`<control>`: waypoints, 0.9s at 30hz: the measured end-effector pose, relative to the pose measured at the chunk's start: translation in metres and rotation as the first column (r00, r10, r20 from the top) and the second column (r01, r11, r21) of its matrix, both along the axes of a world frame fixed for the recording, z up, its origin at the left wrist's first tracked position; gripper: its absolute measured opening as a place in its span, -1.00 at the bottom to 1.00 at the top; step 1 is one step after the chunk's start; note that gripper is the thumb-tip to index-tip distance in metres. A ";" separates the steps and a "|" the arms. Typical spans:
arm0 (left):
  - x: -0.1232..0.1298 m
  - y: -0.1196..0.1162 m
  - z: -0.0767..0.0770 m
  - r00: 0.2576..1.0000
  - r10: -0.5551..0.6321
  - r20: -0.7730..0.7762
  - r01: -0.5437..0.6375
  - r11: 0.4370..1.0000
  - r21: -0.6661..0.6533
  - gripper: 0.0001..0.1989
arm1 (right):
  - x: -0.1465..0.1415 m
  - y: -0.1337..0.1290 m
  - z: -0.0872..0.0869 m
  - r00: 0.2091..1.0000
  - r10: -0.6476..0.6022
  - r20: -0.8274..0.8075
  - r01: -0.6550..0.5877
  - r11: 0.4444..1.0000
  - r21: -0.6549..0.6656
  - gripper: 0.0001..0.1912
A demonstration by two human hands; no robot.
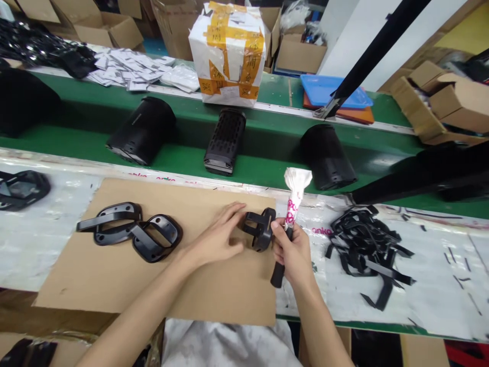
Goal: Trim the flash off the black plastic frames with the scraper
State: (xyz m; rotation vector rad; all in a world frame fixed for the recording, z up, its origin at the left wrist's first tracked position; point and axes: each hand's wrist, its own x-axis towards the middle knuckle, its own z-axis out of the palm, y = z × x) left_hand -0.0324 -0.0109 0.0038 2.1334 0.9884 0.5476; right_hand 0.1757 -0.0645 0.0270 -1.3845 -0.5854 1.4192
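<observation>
My right hand (292, 250) is wrapped round the black handle of a hammer-like tool (298, 183), whose head is covered in white wrapping with pink marks. Just left of it, a small black plastic part (263, 229) stands on a brown cardboard sheet (214, 300), close to my right fingertips. Over the sheet my left hand (221, 234) has its fingers apart and holds nothing, near the left side of that part. Two larger black frames with straps, one (117, 223) beside the other (157, 238), lie on the left half of the cardboard.
A pile of black strips (367, 255) lies right of the cardboard. Behind, black cylindrical housings (143, 130) and a perforated one (226, 140) rest on a green conveyor (267, 148). A taped white box (229, 56) stands beyond. A black post (374, 56) slants at the right.
</observation>
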 end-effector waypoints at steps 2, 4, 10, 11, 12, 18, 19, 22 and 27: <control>0.011 0.008 -0.009 0.999 0.043 -0.005 -0.042 0.993 0.113 -0.72 | 0.000 0.004 0.000 0.999 0.021 0.028 -0.022 0.999 0.028 -0.45; 0.020 0.015 -0.016 0.997 0.071 -0.015 -0.066 0.977 0.200 -0.87 | -0.002 0.007 -0.001 0.998 0.037 0.043 -0.038 0.999 0.037 -0.46; 0.027 0.033 -0.024 0.973 0.215 -0.084 -0.179 0.933 0.311 -0.71 | 0.000 0.007 0.001 0.993 0.008 0.115 -0.015 0.998 0.058 -0.48; 0.026 0.036 -0.024 0.962 0.261 -0.082 -0.222 0.921 0.321 -0.72 | 0.002 0.005 0.003 0.994 0.010 0.109 -0.015 0.999 0.049 -0.47; 0.025 0.038 -0.025 0.951 0.299 -0.077 -0.260 0.910 0.324 -0.74 | 0.005 0.001 0.004 0.995 0.012 0.100 -0.016 0.999 0.033 -0.44; 0.023 0.042 -0.029 0.943 0.291 -0.162 -0.221 0.911 0.349 -0.60 | 0.019 -0.055 -0.001 0.984 0.057 0.169 -0.030 0.987 -0.155 -0.32; 0.023 0.041 -0.029 0.941 0.286 -0.182 -0.209 0.912 0.353 -0.58 | 0.020 -0.067 -0.004 0.978 0.084 0.193 -0.048 0.982 -0.183 -0.33; 0.025 0.039 -0.028 0.930 0.299 -0.212 -0.212 0.910 0.356 -0.58 | 0.019 -0.092 -0.013 0.949 0.185 0.254 -0.124 0.963 -0.237 -0.38; 0.026 0.039 -0.025 0.923 0.310 -0.226 -0.221 0.911 0.348 -0.56 | 0.007 -0.089 -0.028 0.919 0.281 0.278 -0.215 0.945 -0.245 -0.40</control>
